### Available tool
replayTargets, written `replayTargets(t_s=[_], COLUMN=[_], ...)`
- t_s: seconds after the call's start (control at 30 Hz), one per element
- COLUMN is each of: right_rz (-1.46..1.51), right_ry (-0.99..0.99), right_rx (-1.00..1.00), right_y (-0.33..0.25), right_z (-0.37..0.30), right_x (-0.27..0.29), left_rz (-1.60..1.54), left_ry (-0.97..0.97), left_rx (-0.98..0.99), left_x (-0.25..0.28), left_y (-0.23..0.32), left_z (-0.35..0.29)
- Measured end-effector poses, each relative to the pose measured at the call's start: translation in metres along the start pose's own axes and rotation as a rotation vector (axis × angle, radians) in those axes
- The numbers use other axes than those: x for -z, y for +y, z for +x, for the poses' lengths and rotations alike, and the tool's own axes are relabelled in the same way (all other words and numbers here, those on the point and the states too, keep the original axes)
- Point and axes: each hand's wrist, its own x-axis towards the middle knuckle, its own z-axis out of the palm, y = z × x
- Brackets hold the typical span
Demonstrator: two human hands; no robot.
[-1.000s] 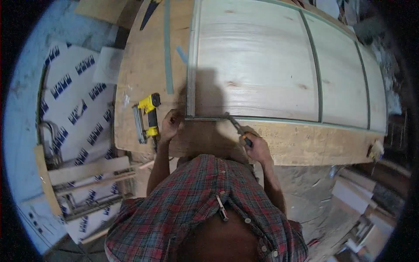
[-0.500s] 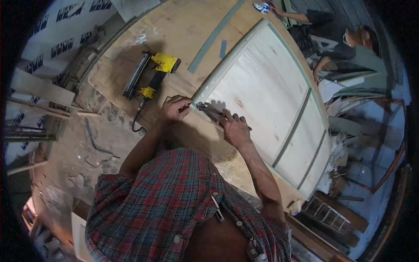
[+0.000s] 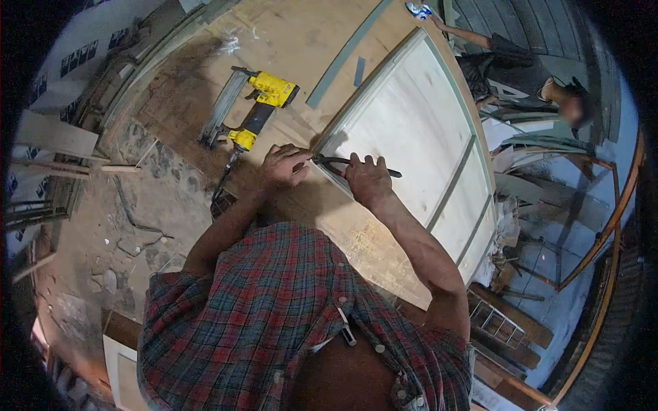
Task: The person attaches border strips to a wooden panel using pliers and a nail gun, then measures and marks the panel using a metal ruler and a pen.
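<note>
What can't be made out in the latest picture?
Head view:
Pliers: handles partly covered by the right hand; tips too small to tell what they grip.
Left hand: too small to tell whether it pinches anything.
Green strip: far end cut off by the top edge.

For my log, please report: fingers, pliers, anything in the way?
Right fingers grip pliers at panel corner. Left fingers at same corner. Nail gun clear, left.

The nail gun (image 3: 260,115) is yellow and black, its magazine (image 3: 225,103) grey. Shirt (image 3: 253,308): red, blue-grey and black plaid. Table (image 3: 295,41) tan, panel (image 3: 404,127) whitish with 2 grey bars (image 3: 451,183), strip (image 3: 348,51) grey-green, pliers (image 3: 334,160) dark.
</note>
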Motion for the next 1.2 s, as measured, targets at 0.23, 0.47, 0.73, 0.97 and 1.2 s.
replayTargets(t_s=[0.23,0.47,0.73,0.97,1.2], right_rz=[0.036,0.244,0.269,0.472,0.62], right_ry=[-0.033,-0.283,-0.18,-0.025,0.067], right_rx=[0.042,0.264,0.521,0.424,0.138], right_y=[0.006,0.072,0.113,0.117,0.069], right_z=[0.027,0.082,0.153,0.107,0.047], right_x=[0.015,0.023,-0.048,-0.092,-0.107], left_rz=[0.01,-0.02,0.133,0.067,0.092], left_ry=[-0.007,0.016,0.071,-0.129,-0.243], left_rx=[-0.016,-0.082,-0.006,0.061,0.081], left_x=[-0.009,0.007,0.01,0.013,0.021], left_y=[-0.01,-0.002,0.013,0.014,0.023], left_z=[-0.002,-0.003,0.002,0.003,0.015])
